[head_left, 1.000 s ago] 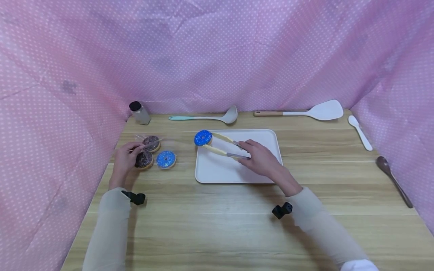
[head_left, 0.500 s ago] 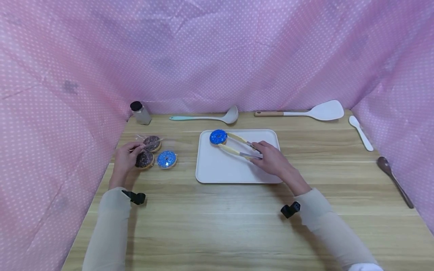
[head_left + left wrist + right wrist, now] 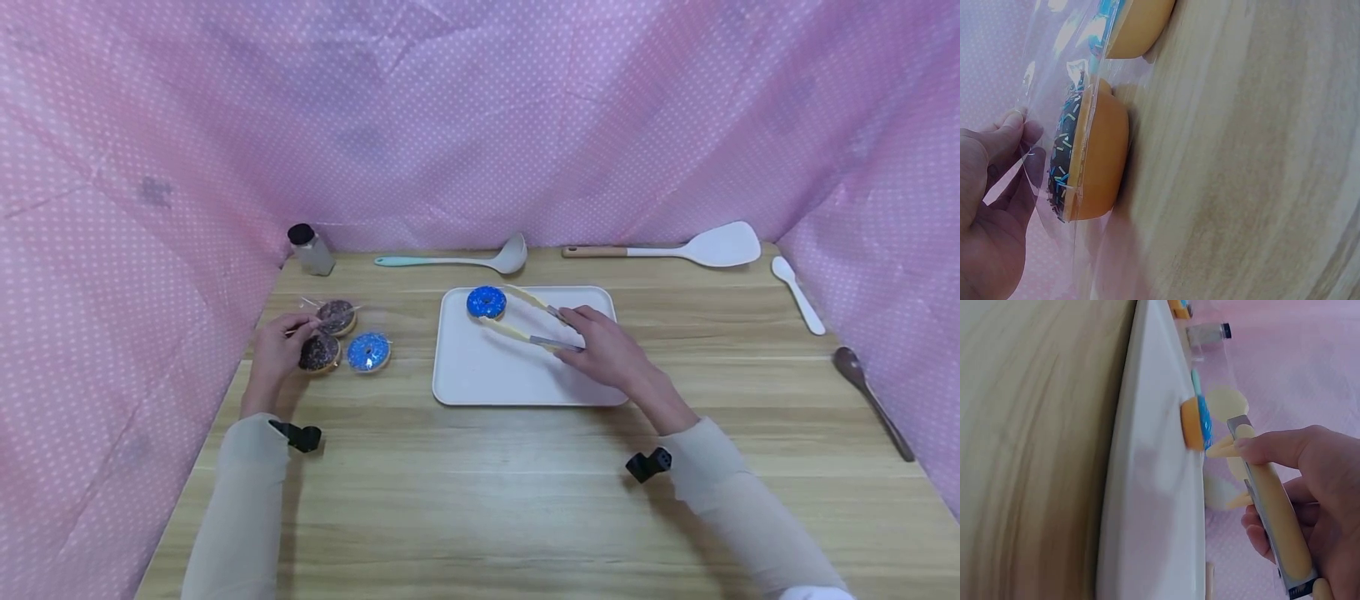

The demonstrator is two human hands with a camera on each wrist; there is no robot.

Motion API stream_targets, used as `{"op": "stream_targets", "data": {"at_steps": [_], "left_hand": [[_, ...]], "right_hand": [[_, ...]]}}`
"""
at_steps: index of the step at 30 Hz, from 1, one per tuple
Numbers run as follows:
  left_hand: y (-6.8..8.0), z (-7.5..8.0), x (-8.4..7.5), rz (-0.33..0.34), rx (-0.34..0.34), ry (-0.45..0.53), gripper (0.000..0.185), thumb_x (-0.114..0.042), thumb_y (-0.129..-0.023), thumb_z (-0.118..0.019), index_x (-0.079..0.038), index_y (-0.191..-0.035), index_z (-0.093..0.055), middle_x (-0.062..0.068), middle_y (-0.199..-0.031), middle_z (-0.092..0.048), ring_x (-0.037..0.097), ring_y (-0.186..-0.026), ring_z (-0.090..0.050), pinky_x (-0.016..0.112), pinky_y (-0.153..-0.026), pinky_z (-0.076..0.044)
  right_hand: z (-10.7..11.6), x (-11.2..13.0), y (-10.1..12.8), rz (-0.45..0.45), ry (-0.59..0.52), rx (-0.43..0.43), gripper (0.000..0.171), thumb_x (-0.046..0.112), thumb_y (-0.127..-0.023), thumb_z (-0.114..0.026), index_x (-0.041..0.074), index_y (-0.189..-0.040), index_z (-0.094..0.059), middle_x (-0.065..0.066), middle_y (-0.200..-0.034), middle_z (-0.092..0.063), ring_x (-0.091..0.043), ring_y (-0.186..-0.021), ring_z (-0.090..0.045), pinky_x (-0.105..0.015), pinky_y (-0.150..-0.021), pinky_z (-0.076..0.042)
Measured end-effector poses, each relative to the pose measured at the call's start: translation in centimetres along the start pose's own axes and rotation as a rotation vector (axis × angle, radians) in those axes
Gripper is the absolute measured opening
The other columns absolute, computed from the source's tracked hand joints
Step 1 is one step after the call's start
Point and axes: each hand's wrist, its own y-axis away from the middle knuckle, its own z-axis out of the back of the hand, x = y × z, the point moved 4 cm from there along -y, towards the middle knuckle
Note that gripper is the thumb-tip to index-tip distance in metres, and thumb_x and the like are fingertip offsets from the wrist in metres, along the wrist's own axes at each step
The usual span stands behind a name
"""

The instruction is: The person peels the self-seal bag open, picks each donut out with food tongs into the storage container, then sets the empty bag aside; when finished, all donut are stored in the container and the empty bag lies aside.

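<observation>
My right hand [image 3: 581,333] grips cream tongs [image 3: 525,332] over the white tray [image 3: 525,383]. The tong tips flank a blue-frosted donut [image 3: 486,302] that sits at the tray's back left corner. In the right wrist view the right hand [image 3: 1254,447] holds the tongs [image 3: 1275,512] beside that donut [image 3: 1196,422] on the tray [image 3: 1154,506]. My left hand [image 3: 300,327] pinches clear wrap round two chocolate donuts [image 3: 320,352] and a blue one [image 3: 368,352]. The left wrist view shows the left hand's fingers [image 3: 1016,131] on the wrap [image 3: 1054,81] by a chocolate donut [image 3: 1094,156].
Along the back edge lie a shaker bottle [image 3: 309,248], a teal-handled ladle [image 3: 465,260] and a white spatula [image 3: 690,247]. A white spoon [image 3: 797,293] and a dark spoon [image 3: 870,396] lie at the right. Pink dotted cloth walls in the wooden table [image 3: 480,500].
My right hand has carried the blue donut in the tongs rightward, from the tray's left edge onto its back left corner. The left hand has not moved.
</observation>
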Motion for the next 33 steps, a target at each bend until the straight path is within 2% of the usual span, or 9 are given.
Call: {"op": "stream_targets", "data": {"at_steps": [4, 8, 12, 14, 18, 21, 23, 27, 33], "left_hand": [[0.1, 0.1, -0.1, -0.019, -0.001, 0.011, 0.029, -0.024, -0.097, -0.056, -0.001, -0.108, -0.068, 0.021, -0.114, -0.066, 0.031, -0.106, -0.059, 0.045, -0.094, -0.046], [0.1, 0.0, 0.1, -0.019, 0.007, 0.009, 0.028, -0.023, -0.097, -0.056, -0.001, -0.109, -0.068, 0.018, -0.114, -0.067, 0.03, -0.105, -0.059, 0.044, -0.093, -0.046], [0.0, -0.1, 0.2, -0.015, 0.011, 0.01, 0.027, -0.023, -0.097, -0.056, -0.002, -0.11, -0.068, 0.017, -0.114, -0.067, 0.025, -0.103, -0.059, 0.037, -0.091, -0.047], [0.0, -0.1, 0.2, -0.013, 0.01, 0.016, 0.027, -0.023, -0.097, -0.056, -0.002, -0.11, -0.068, 0.017, -0.114, -0.067, 0.013, -0.097, -0.059, 0.027, -0.087, -0.047], [0.0, 0.0, 0.1, -0.009, 0.003, 0.016, 0.027, -0.023, -0.097, -0.056, -0.002, -0.11, -0.069, 0.017, -0.113, -0.068, 0.012, -0.096, -0.059, 0.02, -0.082, -0.045], [0.1, 0.0, 0.1, -0.008, 0.001, 0.014, 0.028, -0.023, -0.097, -0.056, -0.002, -0.11, -0.068, 0.018, -0.113, -0.067, 0.025, -0.101, -0.06, 0.028, -0.085, -0.047], [0.1, 0.1, 0.1, -0.007, 0.001, 0.011, 0.028, -0.023, -0.097, -0.056, -0.001, -0.11, -0.068, 0.019, -0.113, -0.067, 0.026, -0.102, -0.06, 0.031, -0.086, -0.047], [0.0, 0.1, 0.2, 0.003, 0.017, 0.021, 0.029, -0.024, -0.098, -0.055, -0.002, -0.111, -0.068, 0.018, -0.115, -0.066, 0.027, -0.104, -0.059, 0.037, -0.089, -0.047], [-0.1, 0.1, 0.4, 0.012, 0.028, 0.018, 0.029, -0.026, -0.098, -0.055, -0.004, -0.111, -0.068, 0.016, -0.116, -0.066, 0.019, -0.103, -0.058, 0.036, -0.091, -0.047]], "right_hand": [[-0.2, 1.5, -0.6, 0.06, -0.002, -0.008, 0.065, 0.029, -0.083, -0.074, 0.008, -0.139, -0.048, -0.013, -0.124, -0.058, -0.027, -0.107, -0.057, -0.045, -0.091, -0.05], [-0.9, 3.0, -1.4, 0.096, 0.009, -0.003, 0.064, 0.029, -0.082, -0.075, 0.009, -0.138, -0.05, -0.01, -0.123, -0.06, -0.025, -0.107, -0.058, -0.043, -0.092, -0.05], [-1.7, 4.2, -2.2, 0.112, 0.022, 0.024, 0.063, 0.031, -0.083, -0.074, 0.01, -0.138, -0.051, -0.009, -0.125, -0.059, -0.023, -0.11, -0.058, -0.042, -0.092, -0.05], [-2.1, 4.7, -2.7, 0.123, 0.026, 0.03, 0.062, 0.031, -0.083, -0.074, 0.011, -0.137, -0.052, -0.008, -0.125, -0.059, -0.023, -0.111, -0.058, -0.042, -0.092, -0.05], [-2.9, 5.7, -3.7, 0.134, 0.032, 0.056, 0.061, 0.031, -0.083, -0.074, 0.012, -0.137, -0.052, -0.01, -0.129, -0.058, -0.025, -0.116, -0.056, -0.043, -0.094, -0.05], [-3.6, 6.5, -4.4, 0.142, 0.05, 0.082, 0.061, 0.032, -0.084, -0.073, 0.013, -0.138, -0.051, -0.01, -0.133, -0.056, -0.026, -0.121, -0.054, -0.044, -0.097, -0.049], [-4.1, 7.2, -5.0, 0.159, 0.065, 0.092, 0.06, 0.032, -0.085, -0.073, 0.013, -0.137, -0.052, -0.011, -0.134, -0.055, -0.026, -0.123, -0.053, -0.044, -0.098, -0.049], [-4.7, 8.5, -6.0, 0.203, 0.102, 0.1, 0.058, 0.033, -0.085, -0.072, 0.013, -0.136, -0.053, -0.009, -0.133, -0.056, -0.024, -0.121, -0.054, -0.041, -0.096, -0.05], [-5.2, 9.8, -7.2, 0.224, 0.168, 0.137, 0.054, 0.032, -0.086, -0.07, 0.015, -0.135, -0.054, -0.007, -0.132, -0.056, -0.022, -0.12, -0.054, -0.04, -0.09, -0.052]]}}
